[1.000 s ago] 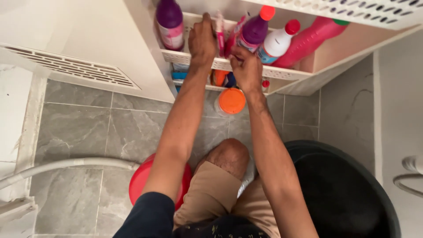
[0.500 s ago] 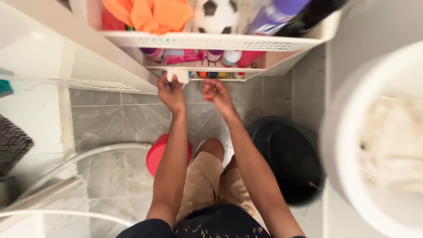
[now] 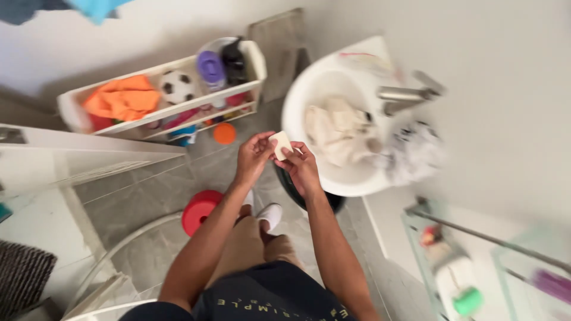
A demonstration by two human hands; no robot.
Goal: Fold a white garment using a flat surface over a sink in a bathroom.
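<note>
A small pale bar of soap (image 3: 280, 144) is held between both my hands in front of my chest. My left hand (image 3: 253, 156) pinches its left side and my right hand (image 3: 301, 165) grips its right side. Just beyond it is a white sink (image 3: 309, 95) holding a cream cloth (image 3: 336, 128), with a metal tap (image 3: 404, 95) on its far side. To the left stands a white shelf rack (image 3: 163, 119) with an orange cloth, a small football and purple and black bottles.
An orange-lidded jar (image 3: 224, 133) and a red stool (image 3: 198, 211) sit on the grey tiled floor. A dark bucket (image 3: 297, 199) is under the sink. A glass shelf (image 3: 458, 267) with toiletries is at lower right. A dark mat (image 3: 24, 273) lies at lower left.
I have risen from crouching at the low shelf and turned right toward the sink. My hands left the shelf's bottles and now hold the soap bar between them.
</note>
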